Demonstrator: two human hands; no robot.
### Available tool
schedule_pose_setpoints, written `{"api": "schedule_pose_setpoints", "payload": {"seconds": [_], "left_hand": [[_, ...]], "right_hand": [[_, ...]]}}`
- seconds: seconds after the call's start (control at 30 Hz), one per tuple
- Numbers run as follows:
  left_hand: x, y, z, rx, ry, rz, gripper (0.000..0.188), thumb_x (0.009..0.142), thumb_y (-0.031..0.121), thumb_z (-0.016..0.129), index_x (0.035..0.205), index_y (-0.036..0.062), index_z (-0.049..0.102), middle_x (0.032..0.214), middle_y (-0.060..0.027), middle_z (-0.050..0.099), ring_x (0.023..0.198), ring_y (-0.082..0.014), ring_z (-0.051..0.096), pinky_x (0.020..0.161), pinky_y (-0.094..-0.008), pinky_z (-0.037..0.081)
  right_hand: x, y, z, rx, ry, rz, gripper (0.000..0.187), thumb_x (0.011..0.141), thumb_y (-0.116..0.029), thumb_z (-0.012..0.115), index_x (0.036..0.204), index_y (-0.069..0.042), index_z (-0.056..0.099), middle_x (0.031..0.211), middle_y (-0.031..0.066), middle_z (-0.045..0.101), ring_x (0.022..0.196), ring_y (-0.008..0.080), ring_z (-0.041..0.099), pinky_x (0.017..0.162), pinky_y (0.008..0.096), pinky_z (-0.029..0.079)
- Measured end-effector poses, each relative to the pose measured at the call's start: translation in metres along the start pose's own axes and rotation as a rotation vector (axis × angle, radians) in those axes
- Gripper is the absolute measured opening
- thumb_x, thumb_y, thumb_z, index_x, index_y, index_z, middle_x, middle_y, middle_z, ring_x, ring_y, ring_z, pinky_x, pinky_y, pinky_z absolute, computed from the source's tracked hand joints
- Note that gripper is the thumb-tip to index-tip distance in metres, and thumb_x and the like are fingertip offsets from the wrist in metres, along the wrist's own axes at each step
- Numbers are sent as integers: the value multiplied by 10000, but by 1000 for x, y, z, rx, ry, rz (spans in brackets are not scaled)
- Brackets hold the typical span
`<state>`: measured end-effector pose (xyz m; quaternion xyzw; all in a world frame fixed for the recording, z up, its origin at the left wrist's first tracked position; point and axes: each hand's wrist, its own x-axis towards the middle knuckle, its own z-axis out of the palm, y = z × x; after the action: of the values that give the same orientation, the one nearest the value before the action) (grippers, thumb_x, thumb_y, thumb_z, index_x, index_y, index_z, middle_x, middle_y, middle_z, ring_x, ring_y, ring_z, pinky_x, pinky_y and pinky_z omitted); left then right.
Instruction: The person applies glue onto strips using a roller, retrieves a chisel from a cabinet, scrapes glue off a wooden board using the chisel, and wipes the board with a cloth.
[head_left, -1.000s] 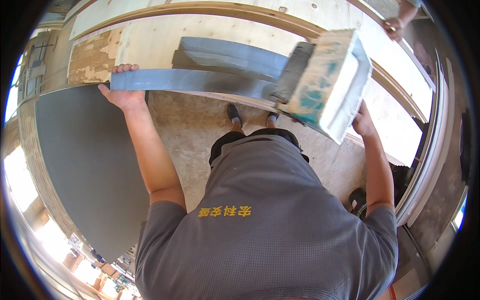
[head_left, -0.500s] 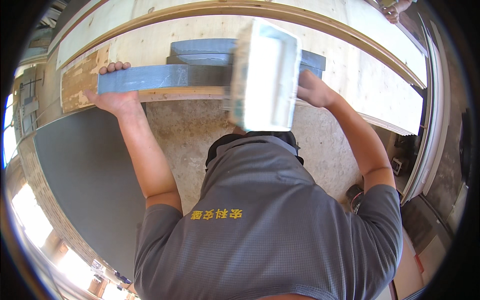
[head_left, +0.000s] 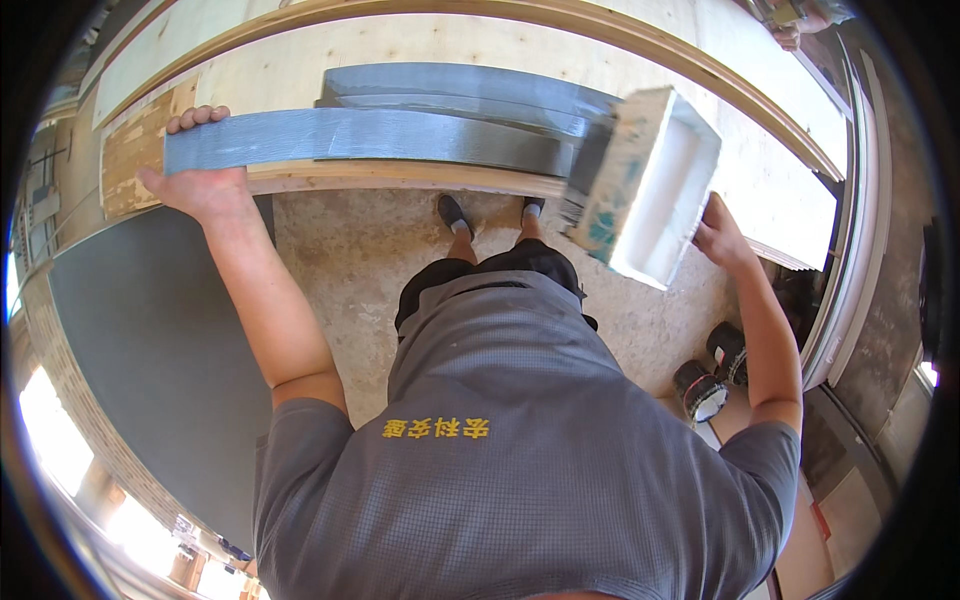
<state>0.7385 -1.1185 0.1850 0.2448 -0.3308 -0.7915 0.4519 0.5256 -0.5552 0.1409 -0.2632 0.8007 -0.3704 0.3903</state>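
A long blue-grey strip (head_left: 350,136) lies along the front edge of the plywood stack. At its left end, my left hand (head_left: 205,165) grips it across its width, fingers over the far edge and thumb at the near one. My right hand (head_left: 722,235) is closed on the right side of a white, box-shaped tool (head_left: 655,190), tilted, with a hollow top and teal stains. A dark, blurred part shows at the tool's left side, by the strip's right end. Part of my right-hand grip is hidden behind the box. More grey strips (head_left: 450,85) lie just behind.
Pale plywood boards (head_left: 770,175) spread across the bench, with a long wooden edge (head_left: 500,10) behind. A dark grey panel (head_left: 150,350) stands at the left. Two dark round containers (head_left: 700,390) sit on the floor at right. Another person's hand (head_left: 790,25) shows at far right.
My right hand has moved right with the white box-shaped tool, uncovering more of the strips. My left hand still grips the strip's left end; the view has shifted slightly.
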Motion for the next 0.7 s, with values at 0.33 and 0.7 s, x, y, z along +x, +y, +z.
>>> {"api": "schedule_pose_setpoints", "payload": {"seconds": [0.33,0.7], "left_hand": [[22,-38,-79,-294,-103,-107,751,887,714,102,763,61,452,695,-67,467,669,-220,454,687,-387,406],[1,-72,-141,-482,-1,-95,761,890,721,114,763,53,454,702,-74,457,672,-218,457,681,-379,407]], "right_hand": [[35,2,9,-223,-190,-23,331,898,-227,569,759,71,604,514,120,450,490,147,383,487,344,372],[32,-12,2,-176,-143,-116,361,897,-223,578,694,74,555,494,129,399,467,148,369,462,345,351]]}}
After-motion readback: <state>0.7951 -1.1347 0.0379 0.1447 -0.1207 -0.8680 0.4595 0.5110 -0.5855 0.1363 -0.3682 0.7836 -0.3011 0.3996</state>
